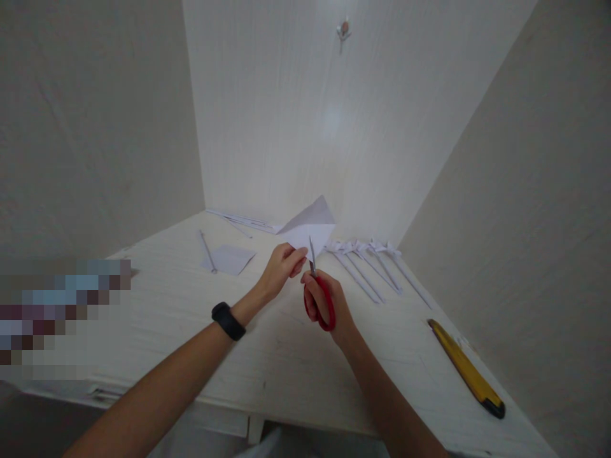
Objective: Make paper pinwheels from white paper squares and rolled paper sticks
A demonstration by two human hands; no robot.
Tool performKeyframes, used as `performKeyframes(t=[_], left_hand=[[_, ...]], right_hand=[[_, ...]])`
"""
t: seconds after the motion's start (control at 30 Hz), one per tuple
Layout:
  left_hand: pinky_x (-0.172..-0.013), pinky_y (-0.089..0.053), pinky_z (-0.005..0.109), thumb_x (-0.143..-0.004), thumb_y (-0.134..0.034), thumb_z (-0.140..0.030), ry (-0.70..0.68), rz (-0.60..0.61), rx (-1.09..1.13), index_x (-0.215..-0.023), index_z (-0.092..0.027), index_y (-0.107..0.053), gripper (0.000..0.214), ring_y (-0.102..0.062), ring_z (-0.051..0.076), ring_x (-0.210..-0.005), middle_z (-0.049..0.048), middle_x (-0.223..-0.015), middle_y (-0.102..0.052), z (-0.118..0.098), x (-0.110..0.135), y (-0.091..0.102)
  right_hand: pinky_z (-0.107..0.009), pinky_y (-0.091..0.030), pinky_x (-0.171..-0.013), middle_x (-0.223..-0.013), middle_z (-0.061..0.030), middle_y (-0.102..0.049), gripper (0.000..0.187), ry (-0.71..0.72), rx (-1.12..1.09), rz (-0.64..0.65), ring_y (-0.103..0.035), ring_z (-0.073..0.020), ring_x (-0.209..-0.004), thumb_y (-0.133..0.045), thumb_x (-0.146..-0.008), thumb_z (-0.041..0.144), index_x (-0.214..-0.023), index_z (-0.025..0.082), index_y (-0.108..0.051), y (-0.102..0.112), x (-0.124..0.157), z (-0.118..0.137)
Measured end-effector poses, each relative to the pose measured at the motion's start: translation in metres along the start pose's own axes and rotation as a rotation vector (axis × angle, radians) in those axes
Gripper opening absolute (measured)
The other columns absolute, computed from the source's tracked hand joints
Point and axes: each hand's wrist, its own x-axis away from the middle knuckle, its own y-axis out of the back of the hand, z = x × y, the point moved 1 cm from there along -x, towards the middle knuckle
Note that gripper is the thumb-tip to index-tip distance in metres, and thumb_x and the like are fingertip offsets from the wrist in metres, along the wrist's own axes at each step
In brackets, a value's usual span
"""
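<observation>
My left hand (282, 268) pinches the lower edge of a folded sheet of white paper (308, 230), which is held up above the table. Red-handled scissors (326, 305) are in my right hand (337, 296), with my fingers through the loops. Their blades point upward and lie against the paper's lower part, right beside my left fingertips. Whether the blades have cut into the paper, I cannot tell. A dark band sits on my left wrist.
Several rolled-paper sticks with folded tops (367, 267) lie at the right back. A yellow utility knife (465, 367) rests near the right edge. Toward the left are a flat paper piece (233, 259), a single paper stick (207, 249) and thin paper rolls (243, 220). Walls enclose the white table (181, 305).
</observation>
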Motion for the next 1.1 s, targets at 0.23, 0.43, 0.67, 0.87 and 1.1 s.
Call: performKeyframes(t=[0.23,0.43,0.67,0.87,1.1], left_hand=[[-0.040,-0.022,0.023,-0.076,-0.052,-0.036,-0.001,-0.083,0.040,-0.042,-0.019,-0.035,0.041,-0.029,0.005,-0.037,-0.0056,-0.038,-0.032,0.0026,-0.0013,0.0013],[-0.039,-0.020,0.023,-0.075,-0.053,-0.034,-0.009,-0.086,0.085,-0.043,-0.019,-0.036,0.040,-0.028,0.005,-0.037,-0.0060,-0.038,-0.031,0.0037,-0.0028,0.0015],[-0.039,-0.021,0.023,-0.075,-0.054,-0.034,0.027,-0.062,0.099,-0.043,-0.019,-0.036,0.039,-0.029,0.005,-0.036,-0.0062,-0.037,-0.033,0.0053,-0.0006,-0.0003],[-0.039,-0.020,0.022,-0.075,-0.054,-0.033,0.034,-0.060,0.108,-0.043,-0.019,-0.036,0.040,-0.029,0.005,-0.036,-0.0065,-0.037,-0.032,0.0081,-0.0021,-0.0001],[-0.039,-0.019,0.023,-0.073,-0.053,-0.033,0.047,-0.070,0.089,-0.040,-0.019,-0.036,0.040,-0.028,0.005,-0.035,-0.0063,-0.035,-0.032,0.0097,-0.0038,0.0006]], right_hand=[[-0.017,-0.026,-0.030,-0.041,0.0100,-0.042,0.027,-0.020,-0.035,0.025,-0.035,-0.0055,-0.028,-0.051,-0.084,0.045,-0.075,0.019,-0.050,-0.0016,0.0017,0.0029],[-0.017,-0.024,-0.028,-0.044,0.0096,-0.042,0.030,-0.063,-0.182,0.045,-0.032,-0.0045,-0.029,-0.054,-0.082,0.048,-0.077,0.019,-0.051,-0.0017,0.0012,0.0015],[-0.017,-0.025,-0.028,-0.046,0.0095,-0.041,0.036,-0.028,-0.243,0.035,-0.030,-0.0044,-0.031,-0.052,-0.082,0.055,-0.082,0.019,-0.052,-0.0027,0.0019,0.0016],[-0.016,-0.025,-0.028,-0.046,0.0092,-0.043,0.036,-0.032,-0.232,0.046,-0.032,-0.0042,-0.031,-0.052,-0.083,0.054,-0.084,0.018,-0.053,-0.0012,0.0011,-0.0029],[-0.016,-0.026,-0.027,-0.042,0.0100,-0.043,0.031,-0.072,-0.162,0.019,-0.033,-0.0047,-0.027,-0.055,-0.082,0.049,-0.080,0.018,-0.053,-0.0003,-0.0003,-0.0017]])
